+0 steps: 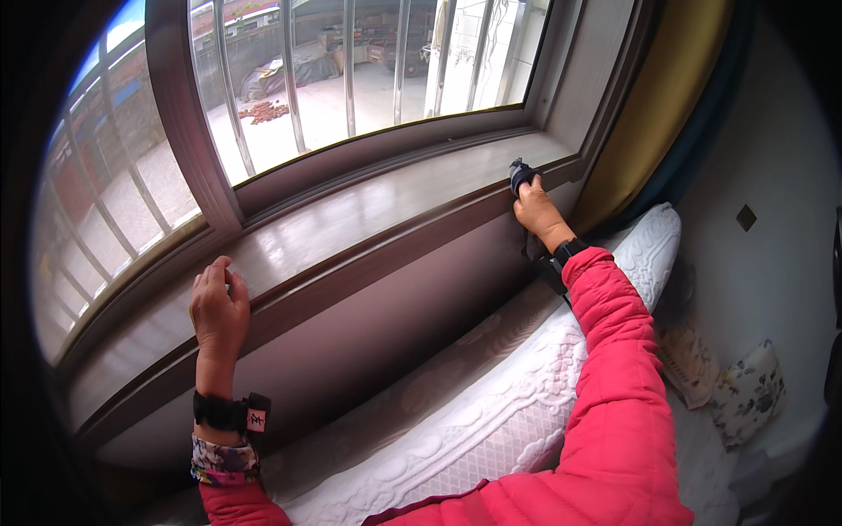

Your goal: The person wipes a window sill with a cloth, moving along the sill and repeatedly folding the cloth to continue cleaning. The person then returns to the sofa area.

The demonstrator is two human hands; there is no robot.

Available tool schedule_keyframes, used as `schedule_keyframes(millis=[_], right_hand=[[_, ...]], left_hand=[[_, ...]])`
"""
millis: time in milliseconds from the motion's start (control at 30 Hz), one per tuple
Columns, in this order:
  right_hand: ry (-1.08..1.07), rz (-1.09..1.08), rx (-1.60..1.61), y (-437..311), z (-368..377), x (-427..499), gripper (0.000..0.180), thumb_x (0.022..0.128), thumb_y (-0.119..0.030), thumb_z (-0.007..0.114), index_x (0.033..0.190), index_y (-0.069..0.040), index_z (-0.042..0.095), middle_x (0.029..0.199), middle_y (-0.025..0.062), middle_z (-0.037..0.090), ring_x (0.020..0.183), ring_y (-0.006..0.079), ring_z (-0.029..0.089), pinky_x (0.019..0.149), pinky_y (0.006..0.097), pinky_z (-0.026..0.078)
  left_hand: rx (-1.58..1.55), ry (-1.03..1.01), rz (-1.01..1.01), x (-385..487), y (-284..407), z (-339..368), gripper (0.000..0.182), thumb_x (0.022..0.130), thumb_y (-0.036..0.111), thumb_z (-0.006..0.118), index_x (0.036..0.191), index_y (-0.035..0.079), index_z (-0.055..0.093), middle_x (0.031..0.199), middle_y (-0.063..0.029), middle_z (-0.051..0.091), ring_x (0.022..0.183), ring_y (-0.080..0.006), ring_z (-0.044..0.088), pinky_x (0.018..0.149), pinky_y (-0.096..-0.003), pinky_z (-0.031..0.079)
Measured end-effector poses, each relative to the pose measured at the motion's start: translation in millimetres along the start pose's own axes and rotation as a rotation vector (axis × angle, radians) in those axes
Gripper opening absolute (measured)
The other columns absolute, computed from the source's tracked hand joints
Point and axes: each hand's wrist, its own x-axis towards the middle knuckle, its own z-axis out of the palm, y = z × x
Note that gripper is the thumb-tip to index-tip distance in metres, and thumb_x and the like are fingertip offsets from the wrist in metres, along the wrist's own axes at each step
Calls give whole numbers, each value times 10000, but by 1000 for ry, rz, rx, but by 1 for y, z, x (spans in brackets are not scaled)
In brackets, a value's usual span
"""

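My right hand (541, 212) grips a bunched dark cloth (521, 175) against the front edge of the window sill (342, 217), near its right end. Part of the cloth hangs below the hand. At the left, my left hand (220, 306) is over the sill's front edge with its fingers bent and nothing seen in them. Whether its fingertips touch the sill I cannot tell. Light from the window lies in bright patches on the sill's pale, smooth surface.
Behind the sill stands a framed window (395, 135) with metal bars (348, 72) outside. A yellow curtain (664, 112) hangs at the right. Below me is a sofa back with a white quilted cover (460, 421). Patterned cushions (750, 394) lie at the lower right by the wall (783, 263).
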Motion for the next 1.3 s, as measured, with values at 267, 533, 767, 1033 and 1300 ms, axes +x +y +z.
schedule_keyframes(millis=[267, 533, 767, 1033, 1300], right_hand=[[-23, -544, 206, -139, -15, -44, 416, 699, 17, 499, 1114, 24, 471, 1054, 349, 450, 792, 452, 557, 745, 414, 498], [-212, -56, 1203, -197, -105, -85, 358, 791, 56, 480, 1140, -13, 518, 997, 60, 588, 937, 138, 548, 838, 256, 436], [-24, 264, 1564, -159, -102, -87, 254, 933, -196, 373, 1039, -24, 527, 934, 63, 588, 841, 123, 559, 750, 235, 458], [-23, 401, 2039, -149, -84, -75, 288, 916, -261, 403, 1075, -51, 520, 988, 68, 574, 900, 142, 548, 803, 278, 447], [69, 215, 1691, -148, -84, -78, 260, 897, -227, 434, 1049, -42, 536, 888, 11, 556, 797, 92, 509, 728, 233, 430]], left_hand=[[-46, 6, -1, 0, -3, 1, 200, 807, 114, 530, 982, 20, 553, 744, -95, 568, 758, -267, 553, 702, -370, 440], [-72, -10, -11, 1, -3, 0, 199, 805, 118, 534, 977, 21, 551, 740, -97, 560, 755, -271, 547, 700, -378, 434], [-53, -8, 1, 1, -1, 0, 205, 814, 112, 519, 992, 13, 541, 744, -94, 548, 751, -273, 537, 696, -383, 426], [-41, -47, -40, 1, 1, -3, 232, 822, 128, 509, 1019, 10, 540, 763, -99, 562, 781, -275, 551, 722, -376, 433], [-8, -37, -53, -1, -21, 14, 241, 838, 141, 482, 1035, 13, 541, 830, -125, 594, 792, -286, 569, 732, -380, 442]])
